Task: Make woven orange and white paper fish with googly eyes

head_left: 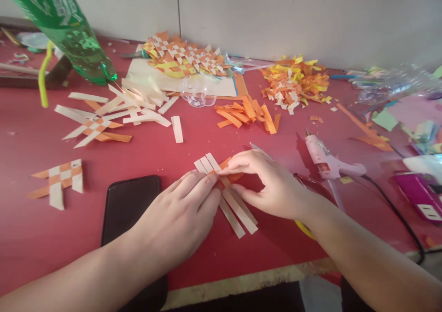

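A small weave of cream paper strips (241,210) crossed with orange ones lies at an angle on the table in front of me. My left hand (188,204) is closed over its left side, fingertips pressed on the crossing and hiding part of it. From the right, my right hand (271,181) has its fingers and thumb around the end of an orange paper strip (236,177), close to the left fingertips. Far left lies a small checkered woven piece (65,176); another woven piece (95,127) sits among loose cream strips (145,102).
A black phone (133,201) rests beside my left wrist. Folded orange strips (247,114), paper scraps (299,82), and a stack of woven pieces (186,56) are farther back. A glue gun (322,158) with its cable is at right, a green bottle (74,36) at left.
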`<state>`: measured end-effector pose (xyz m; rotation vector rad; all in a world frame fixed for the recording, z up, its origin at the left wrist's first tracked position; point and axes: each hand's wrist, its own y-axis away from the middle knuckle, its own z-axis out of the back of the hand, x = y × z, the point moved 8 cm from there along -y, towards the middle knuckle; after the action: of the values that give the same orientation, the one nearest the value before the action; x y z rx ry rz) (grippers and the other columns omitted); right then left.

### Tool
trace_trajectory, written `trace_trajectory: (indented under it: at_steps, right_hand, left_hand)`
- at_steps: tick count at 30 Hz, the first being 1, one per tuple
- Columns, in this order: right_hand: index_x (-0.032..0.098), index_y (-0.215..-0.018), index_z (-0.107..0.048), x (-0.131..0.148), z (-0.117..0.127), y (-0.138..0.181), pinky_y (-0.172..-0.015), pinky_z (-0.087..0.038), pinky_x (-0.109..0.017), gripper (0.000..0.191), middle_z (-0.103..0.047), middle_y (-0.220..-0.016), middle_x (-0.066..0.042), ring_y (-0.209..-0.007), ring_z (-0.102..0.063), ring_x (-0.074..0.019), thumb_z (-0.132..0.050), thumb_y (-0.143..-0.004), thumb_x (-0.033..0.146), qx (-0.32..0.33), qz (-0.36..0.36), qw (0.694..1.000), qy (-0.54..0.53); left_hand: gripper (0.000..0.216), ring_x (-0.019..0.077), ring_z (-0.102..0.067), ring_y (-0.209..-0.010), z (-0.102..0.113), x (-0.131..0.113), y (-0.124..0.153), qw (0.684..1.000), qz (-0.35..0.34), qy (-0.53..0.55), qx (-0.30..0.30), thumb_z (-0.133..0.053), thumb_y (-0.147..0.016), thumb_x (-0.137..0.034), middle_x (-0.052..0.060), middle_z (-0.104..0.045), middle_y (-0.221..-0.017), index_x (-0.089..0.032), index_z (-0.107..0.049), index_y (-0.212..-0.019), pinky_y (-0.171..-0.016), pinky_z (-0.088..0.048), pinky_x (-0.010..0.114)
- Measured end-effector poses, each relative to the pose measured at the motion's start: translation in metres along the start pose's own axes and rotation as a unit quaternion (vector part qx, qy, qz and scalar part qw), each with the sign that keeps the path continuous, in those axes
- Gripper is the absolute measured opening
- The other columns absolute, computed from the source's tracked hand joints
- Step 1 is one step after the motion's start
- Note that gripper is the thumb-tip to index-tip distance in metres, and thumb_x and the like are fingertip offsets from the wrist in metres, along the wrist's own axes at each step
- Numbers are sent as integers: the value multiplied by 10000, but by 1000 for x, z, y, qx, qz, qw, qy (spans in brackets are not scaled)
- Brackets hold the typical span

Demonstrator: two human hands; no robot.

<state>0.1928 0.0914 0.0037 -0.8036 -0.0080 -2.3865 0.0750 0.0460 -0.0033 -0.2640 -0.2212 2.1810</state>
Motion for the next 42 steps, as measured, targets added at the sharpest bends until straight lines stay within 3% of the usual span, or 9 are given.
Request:
trace_trajectory:
  at_steps: [9,18,33,42]
  right_hand:
    - [225,-1071,-466,-4,0,3,-881,-512,-391,402,-669,-1061,-54,-1007,-664,-217,-440,-747,-11,6,-32,999,-27]
    - [227,-1009,-461,-2,0,2,-894,-518,-428,204,-662,-1047,-65,-972,-687,-234,-570,-844,175,1,-30,999,-11]
    - [231,-1015,-484,-6,-2,4,-900,-535,-423,224,-665,-1071,-59,-1003,-683,-233,-609,-837,179,8,-52,999,-12]
    - [246,-1032,-462,-9,-3,4,-906,-527,-424,193,-659,-1058,-42,-1027,-680,-231,-533,-870,169,7,-58,998,-33]
  left_hand:
    - [317,332,-634,-1064,2,-1,2,1000,-12,-8,-6,-503,-898,-141,167,-659,-1221,-48,-647,-1164,-929,-570,480]
    - [315,317,-633,-1069,2,-1,1,1000,-5,-13,-4,-501,-905,-157,147,-664,-1220,-78,-662,-1164,-945,-562,474]
    - [345,314,-637,-1058,3,0,0,1000,-10,-16,-9,-495,-909,-166,143,-675,-1207,-71,-649,-1204,-958,-552,469]
    - [337,321,-643,-1037,4,-2,3,1000,-10,-16,-24,-510,-901,-160,149,-682,-1187,-54,-647,-1191,-946,-554,479]
